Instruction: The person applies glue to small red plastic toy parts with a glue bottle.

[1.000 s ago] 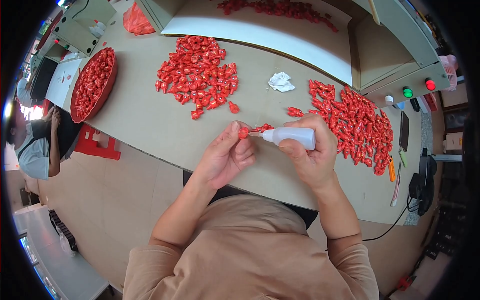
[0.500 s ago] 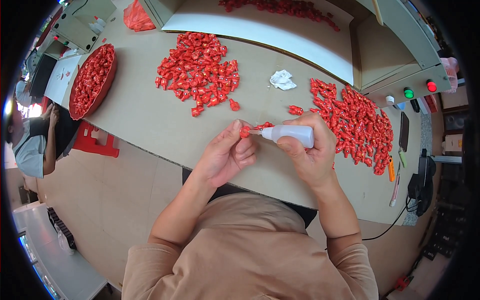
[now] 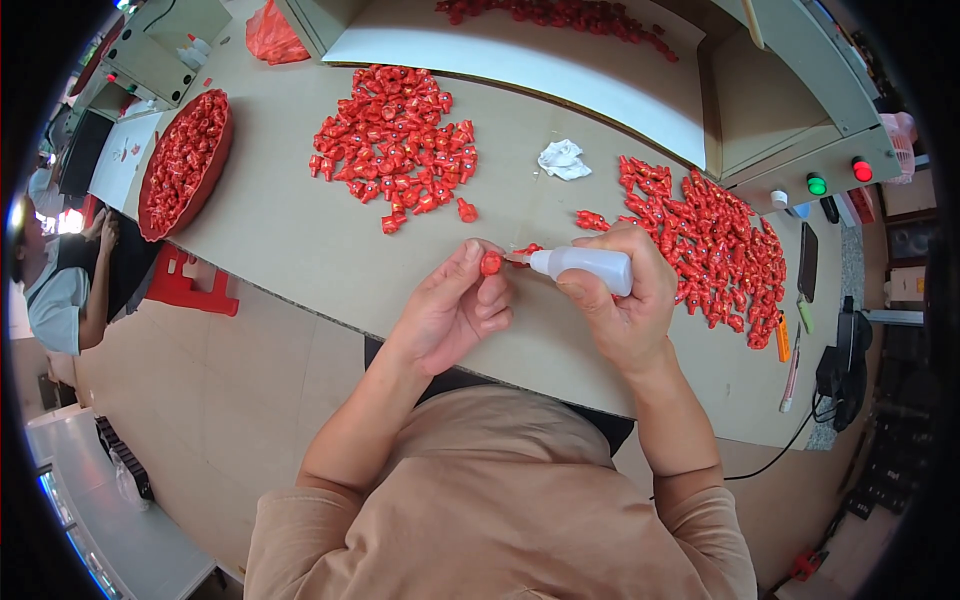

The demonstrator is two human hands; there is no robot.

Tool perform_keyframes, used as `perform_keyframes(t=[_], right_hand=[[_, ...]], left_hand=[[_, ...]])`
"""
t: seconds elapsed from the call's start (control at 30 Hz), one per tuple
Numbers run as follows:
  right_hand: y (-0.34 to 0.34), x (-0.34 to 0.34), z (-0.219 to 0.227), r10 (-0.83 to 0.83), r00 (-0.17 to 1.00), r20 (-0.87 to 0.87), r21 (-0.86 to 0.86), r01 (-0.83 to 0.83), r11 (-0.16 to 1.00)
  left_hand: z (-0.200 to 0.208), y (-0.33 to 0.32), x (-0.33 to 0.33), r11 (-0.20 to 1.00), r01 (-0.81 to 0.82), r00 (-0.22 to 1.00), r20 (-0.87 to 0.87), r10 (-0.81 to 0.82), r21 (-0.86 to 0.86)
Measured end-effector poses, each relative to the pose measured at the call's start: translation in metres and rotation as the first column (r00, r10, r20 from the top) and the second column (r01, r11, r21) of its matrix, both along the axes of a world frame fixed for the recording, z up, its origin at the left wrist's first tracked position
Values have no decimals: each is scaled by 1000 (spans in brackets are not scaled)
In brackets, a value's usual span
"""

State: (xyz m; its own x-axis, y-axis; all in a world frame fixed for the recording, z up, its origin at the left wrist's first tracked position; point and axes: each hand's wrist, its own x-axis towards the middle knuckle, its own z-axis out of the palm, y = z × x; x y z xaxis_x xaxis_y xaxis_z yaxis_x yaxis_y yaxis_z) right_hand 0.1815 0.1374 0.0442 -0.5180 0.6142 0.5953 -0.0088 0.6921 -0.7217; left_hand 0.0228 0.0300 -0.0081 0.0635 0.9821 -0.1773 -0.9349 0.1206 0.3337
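Between the thumb and fingers of my left hand is a small round red piece. My right hand is closed around a white squeeze bottle, tilted so its thin nozzle points left at that piece. A slight gap seems to part the tip from the piece. Behind the nozzle, a small red figure lies on the table. Close beyond my right hand, another red figure lies at the edge of a large pile of red figures.
A heap of small red pieces lies at the back left, with a crumpled white tissue to its right. A red basin of red pieces stands far left. An open-fronted box backs the table. A person sits at left.
The bottle has drawn back slightly to the right, so its nozzle has come away from the red piece. My left hand has stayed nearly still.
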Motion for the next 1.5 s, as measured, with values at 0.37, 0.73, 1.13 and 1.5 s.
perform_keyframes(t=[0.37,0.73,1.13,1.5], right_hand=[[-1,1,2,0,1000,13,-7,0,1000],[-3,4,3,9,998,58,-29,-8,1000],[-4,3,4,28,997,72,-25,-27,999],[16,10,8,44,993,-111,-694,-109,712]], left_hand=[[-1,0,0,1000,-30,999,-26,30,7],[-3,-1,0,997,-75,997,-21,75,5],[-3,0,1,996,-92,995,-39,92,-9],[3,-2,-1,993,-113,994,-10,113,-43]])
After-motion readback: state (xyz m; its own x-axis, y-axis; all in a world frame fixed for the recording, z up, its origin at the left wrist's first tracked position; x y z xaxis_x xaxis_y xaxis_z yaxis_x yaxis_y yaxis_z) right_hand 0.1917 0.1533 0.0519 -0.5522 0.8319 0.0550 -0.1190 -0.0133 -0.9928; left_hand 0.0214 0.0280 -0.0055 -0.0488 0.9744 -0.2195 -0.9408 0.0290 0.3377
